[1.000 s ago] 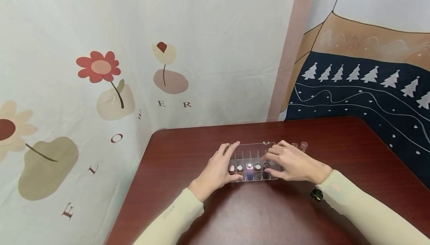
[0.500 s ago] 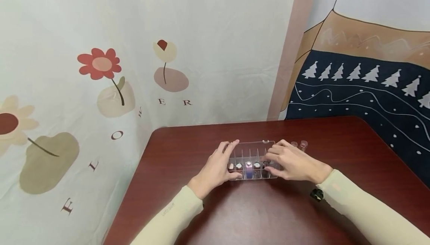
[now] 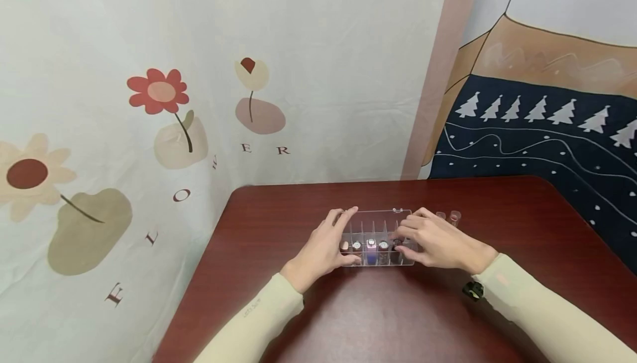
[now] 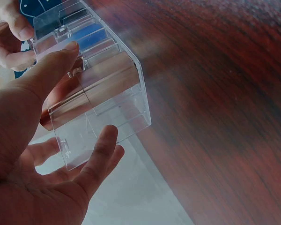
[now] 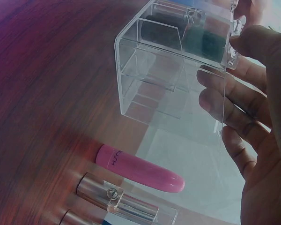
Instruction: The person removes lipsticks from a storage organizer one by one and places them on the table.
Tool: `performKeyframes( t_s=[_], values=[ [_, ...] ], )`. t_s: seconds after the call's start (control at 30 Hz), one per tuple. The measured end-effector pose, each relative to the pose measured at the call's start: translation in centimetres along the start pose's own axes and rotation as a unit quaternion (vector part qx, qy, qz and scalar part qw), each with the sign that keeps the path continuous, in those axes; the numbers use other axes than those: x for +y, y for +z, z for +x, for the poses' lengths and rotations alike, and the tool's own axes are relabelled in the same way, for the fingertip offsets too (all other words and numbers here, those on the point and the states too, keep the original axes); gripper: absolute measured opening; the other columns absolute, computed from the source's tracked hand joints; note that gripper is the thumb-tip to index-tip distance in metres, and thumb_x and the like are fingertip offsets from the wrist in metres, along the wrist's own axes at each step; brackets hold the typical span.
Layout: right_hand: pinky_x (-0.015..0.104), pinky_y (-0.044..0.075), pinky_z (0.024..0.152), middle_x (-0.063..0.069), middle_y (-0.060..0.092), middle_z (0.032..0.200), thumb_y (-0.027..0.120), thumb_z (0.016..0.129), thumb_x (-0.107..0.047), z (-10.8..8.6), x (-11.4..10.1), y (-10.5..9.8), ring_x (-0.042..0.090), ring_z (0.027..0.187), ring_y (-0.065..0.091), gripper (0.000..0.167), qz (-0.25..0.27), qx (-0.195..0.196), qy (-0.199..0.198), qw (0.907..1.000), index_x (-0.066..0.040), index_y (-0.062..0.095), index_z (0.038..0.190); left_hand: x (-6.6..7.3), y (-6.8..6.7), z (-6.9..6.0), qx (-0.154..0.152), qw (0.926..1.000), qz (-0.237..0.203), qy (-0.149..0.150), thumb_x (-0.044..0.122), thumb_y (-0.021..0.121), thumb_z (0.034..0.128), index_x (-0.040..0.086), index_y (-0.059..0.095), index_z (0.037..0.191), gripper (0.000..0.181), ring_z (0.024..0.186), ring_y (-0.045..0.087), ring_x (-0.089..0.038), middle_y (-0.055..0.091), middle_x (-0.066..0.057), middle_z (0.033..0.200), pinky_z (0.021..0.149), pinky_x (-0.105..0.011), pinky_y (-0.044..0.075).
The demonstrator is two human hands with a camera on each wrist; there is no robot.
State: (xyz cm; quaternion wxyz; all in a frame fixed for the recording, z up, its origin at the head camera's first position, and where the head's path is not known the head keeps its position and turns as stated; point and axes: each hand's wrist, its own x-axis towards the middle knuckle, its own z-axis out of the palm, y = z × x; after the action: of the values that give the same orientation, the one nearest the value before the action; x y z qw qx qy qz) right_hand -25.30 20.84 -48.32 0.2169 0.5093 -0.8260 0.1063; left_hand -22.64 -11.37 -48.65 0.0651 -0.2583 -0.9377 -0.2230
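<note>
A clear plastic box (image 3: pixel 378 226) with divided compartments stands between both hands on the table. Several small cosmetic tubes sit in it, among them a pink-to-blue one (image 3: pixel 371 253) and a dark one. My left hand (image 3: pixel 323 247) holds the box's left end, thumb over the front and fingers spread at the back. At the other end my right hand (image 3: pixel 438 238) grips the box. Its thumb touches a clear clasp or hinge on the upper edge, and its fingers lie along the far side in the right wrist view. The right-end compartment (image 5: pixel 150 70) shows no tube.
A pink tube (image 5: pixel 140 168), a metallic tube with a clear end (image 5: pixel 117 198) and a partly cut-off tube (image 5: pixel 75 218) stand right of the box. The dark red table (image 3: pixel 388 313) meets a flower-printed white curtain (image 3: pixel 328 75) behind.
Both hands keep nearly the same hold on the box, which stays in place. The head view has shifted slightly.
</note>
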Motion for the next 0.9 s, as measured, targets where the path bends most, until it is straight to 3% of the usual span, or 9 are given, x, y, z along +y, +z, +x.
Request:
performKeyframes(
  t_s=[0.3, 0.9],
  values=[
    [0.039, 0.059, 0.092, -0.009, 0.08, 0.1, 0.096, 0.089, -0.016, 0.0, 0.0, -0.5, 0.004, 0.091, 0.067, 0.024, 0.011, 0.007, 0.002, 0.9999, -0.018, 0.086, 0.111, 0.1, 0.0, 0.1, 0.014, 0.9998, 0.006, 0.011, 0.033, 0.111, 0.0815, 0.016, 0.042, 0.178, 0.119, 0.123, 0.074, -0.04, 0.057, -0.021, 0.16, 0.109, -0.057, 0.066],
    [0.039, 0.063, 0.093, -0.008, 0.082, 0.107, 0.095, 0.089, -0.012, 0.1, -0.1, -2.3, 0.006, 0.097, 0.071, 0.031, 0.027, 0.034, 0.016, 0.9989, -0.017, 0.087, 0.119, 0.2, 0.0, 0.1, 0.001, 1.0, 0.005, 0.0, 0.034, 0.109, 0.0839, 0.019, 0.04, 0.18, 0.12, 0.125, 0.075, -0.043, 0.055, -0.023, 0.164, 0.11, -0.058, 0.065]
  ],
)
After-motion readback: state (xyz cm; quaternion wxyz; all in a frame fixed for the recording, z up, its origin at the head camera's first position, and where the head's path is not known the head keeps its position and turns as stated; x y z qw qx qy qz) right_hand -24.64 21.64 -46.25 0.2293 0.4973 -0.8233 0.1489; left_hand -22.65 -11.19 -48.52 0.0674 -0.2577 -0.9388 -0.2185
